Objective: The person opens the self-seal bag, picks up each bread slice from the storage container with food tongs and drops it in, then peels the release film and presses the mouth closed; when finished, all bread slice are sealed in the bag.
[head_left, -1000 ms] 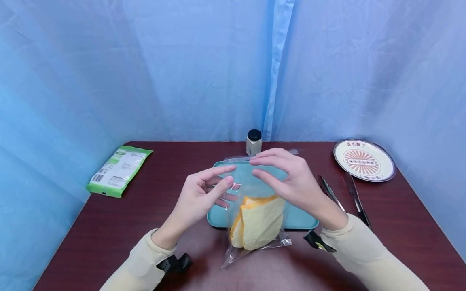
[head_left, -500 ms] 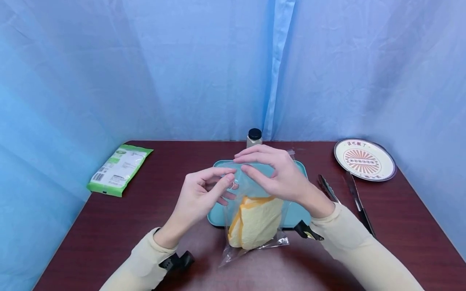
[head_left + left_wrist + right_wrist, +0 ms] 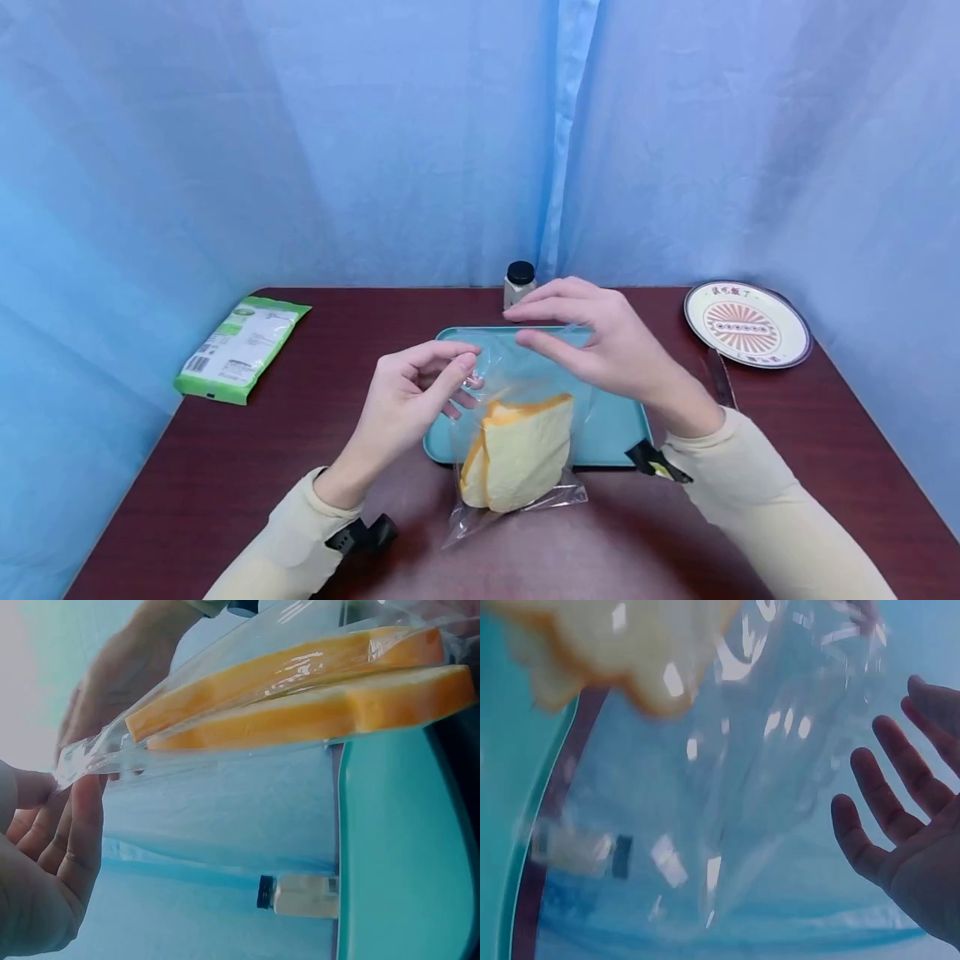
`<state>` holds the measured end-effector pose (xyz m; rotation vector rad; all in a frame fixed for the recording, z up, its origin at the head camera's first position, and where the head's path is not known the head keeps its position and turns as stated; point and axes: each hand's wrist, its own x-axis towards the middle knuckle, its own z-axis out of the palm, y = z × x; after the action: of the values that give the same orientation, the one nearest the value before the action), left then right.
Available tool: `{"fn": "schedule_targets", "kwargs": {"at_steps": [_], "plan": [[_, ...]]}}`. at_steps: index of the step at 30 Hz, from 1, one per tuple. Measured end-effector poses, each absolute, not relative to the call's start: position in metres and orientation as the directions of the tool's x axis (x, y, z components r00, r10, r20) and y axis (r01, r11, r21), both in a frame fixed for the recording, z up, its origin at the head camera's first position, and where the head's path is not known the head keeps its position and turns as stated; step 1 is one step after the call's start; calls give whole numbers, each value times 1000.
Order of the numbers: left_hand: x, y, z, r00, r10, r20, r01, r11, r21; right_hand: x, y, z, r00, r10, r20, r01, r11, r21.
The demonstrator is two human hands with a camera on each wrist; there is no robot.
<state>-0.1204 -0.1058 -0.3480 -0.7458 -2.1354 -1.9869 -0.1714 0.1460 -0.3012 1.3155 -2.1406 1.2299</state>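
A clear plastic bag [image 3: 468, 523] with bread slices [image 3: 528, 458] inside hangs upright before me. My left hand [image 3: 408, 400] pinches the bag's upper left edge between thumb and fingers; the left wrist view shows the film gathered at the thumb tip. My right hand [image 3: 611, 346] is raised at the bag's upper right, its fingers fairly straight and the thumb apart. In the right wrist view the right hand [image 3: 911, 817] has spread fingers and holds nothing, with the bag's film beside it. Behind the bag lies a teal tray [image 3: 615, 429].
A jar [image 3: 519, 285] with a black lid stands behind the tray. At the left lies a green and white packet [image 3: 242, 350]. A patterned plate [image 3: 748, 327] sits at the back right, with a knife [image 3: 722, 379] partly hidden by the right arm.
My right hand first slid left along the bag's top, then lifted away up and right with fingers opening. The left hand kept its pinch, and the bag shifted slightly left.
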Motion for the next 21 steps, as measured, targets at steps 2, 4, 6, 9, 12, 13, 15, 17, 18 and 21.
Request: {"fn": "schedule_targets", "kwargs": {"at_steps": [2, 4, 6, 9, 12, 13, 15, 17, 18, 21], "plan": [[-121, -104, -347, -860, 267, 436, 454, 7, 891, -169, 135, -299, -489, -560, 668, -854, 152, -498], [-121, -103, -346, -847, 270, 458, 477, 6, 879, -169, 126, -297, -479, -580, 659, -851, 125, -510], [-121, -101, -346, -833, 270, 484, 504, 6, 864, -170, 120, -296, -464, -599, 653, -851, 98, -515], [-122, -100, -345, -810, 266, 523, 546, 18, 837, -173, 116, -296, -445, -617, 649, -855, 77, -513], [-122, -99, -344, -790, 265, 553, 583, 45, 811, -175, 115, -297, -444, -627, 640, -851, 72, -520], [-123, -99, -344, -784, 269, 559, 593, 58, 803, -176, 115, -297, -449, -631, 632, -847, 76, -526], [-123, -100, -344, -773, 280, 569, 611, 90, 786, -177, 116, -298, -461, -641, 614, -837, 85, -540], [-124, -101, -343, -764, 299, 572, 627, 137, 767, -179, 116, -299, -477, -652, 589, -824, 98, -558], [-124, -102, -342, -759, 311, 572, 635, 162, 755, -179, 117, -299, -488, -657, 575, -814, 105, -571], [-123, -105, -339, -745, 353, 566, 658, 248, 711, -180, 117, -299, -508, -672, 539, -792, 119, -598]]}}
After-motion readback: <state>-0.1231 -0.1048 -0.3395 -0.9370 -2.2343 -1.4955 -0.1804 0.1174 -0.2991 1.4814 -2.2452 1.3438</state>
